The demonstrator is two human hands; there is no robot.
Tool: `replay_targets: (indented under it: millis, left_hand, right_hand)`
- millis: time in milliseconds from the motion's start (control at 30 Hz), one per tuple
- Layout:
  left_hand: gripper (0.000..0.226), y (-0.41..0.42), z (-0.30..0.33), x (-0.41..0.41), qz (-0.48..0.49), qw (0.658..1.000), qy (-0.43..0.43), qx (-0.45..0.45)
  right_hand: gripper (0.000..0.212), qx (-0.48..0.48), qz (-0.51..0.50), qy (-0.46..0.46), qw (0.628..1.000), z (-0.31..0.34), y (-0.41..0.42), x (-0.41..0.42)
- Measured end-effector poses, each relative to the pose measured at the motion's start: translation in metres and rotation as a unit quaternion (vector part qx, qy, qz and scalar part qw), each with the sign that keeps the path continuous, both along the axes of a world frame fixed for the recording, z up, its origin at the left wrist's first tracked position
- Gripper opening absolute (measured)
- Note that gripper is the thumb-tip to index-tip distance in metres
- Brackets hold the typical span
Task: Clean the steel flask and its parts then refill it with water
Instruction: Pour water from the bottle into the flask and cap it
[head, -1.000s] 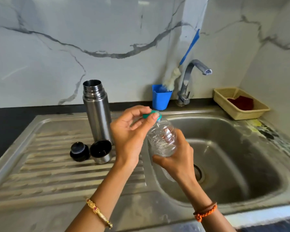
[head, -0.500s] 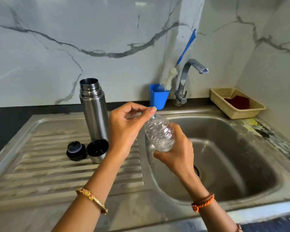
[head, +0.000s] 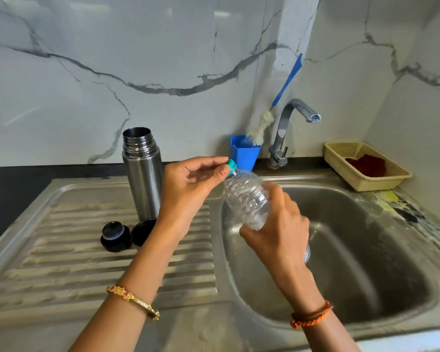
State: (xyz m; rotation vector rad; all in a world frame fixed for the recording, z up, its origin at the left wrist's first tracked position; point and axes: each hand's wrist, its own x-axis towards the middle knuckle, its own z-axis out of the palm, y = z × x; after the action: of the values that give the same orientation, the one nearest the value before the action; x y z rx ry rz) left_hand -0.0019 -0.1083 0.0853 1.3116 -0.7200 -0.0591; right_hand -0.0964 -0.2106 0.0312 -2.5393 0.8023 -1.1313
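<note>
The right hand (head: 277,235) is wrapping the thin plastic bottle (head: 247,199) mid-body (soft walls, likely to buckle), while the left hand (head: 188,189) is pinching its teal cap (head: 231,165). At ten o'clock the steel flask (head: 142,174) is standing open, rigid, probably slick; grasp its body.
</note>
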Motion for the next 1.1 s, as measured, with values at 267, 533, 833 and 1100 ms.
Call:
replay_targets:
  millis: [267,533,833,1100]
  left_hand:
    - [0.02,-0.004,0.005,0.001,0.017,0.998,0.035,-0.041]
    - [0.019,0.003,0.007,0.007,-0.049,0.996,-0.078,0.012]
    - [0.02,-0.008,-0.008,0.021,-0.065,0.998,0.026,0.003]
    - [0.029,-0.037,-0.02,0.017,-0.045,0.985,0.157,-0.059]
  right_hand:
    - [0.07,0.011,0.019,0.027,0.999,0.013,-0.001,-0.001]
    - [0.064,0.447,0.444,0.141,0.764,0.029,-0.039,0.0]
    - [0.062,0.371,0.375,0.218,0.821,0.031,-0.053,0.013]
    - [0.069,0.004,0.03,0.078,0.996,0.009,-0.036,0.029]
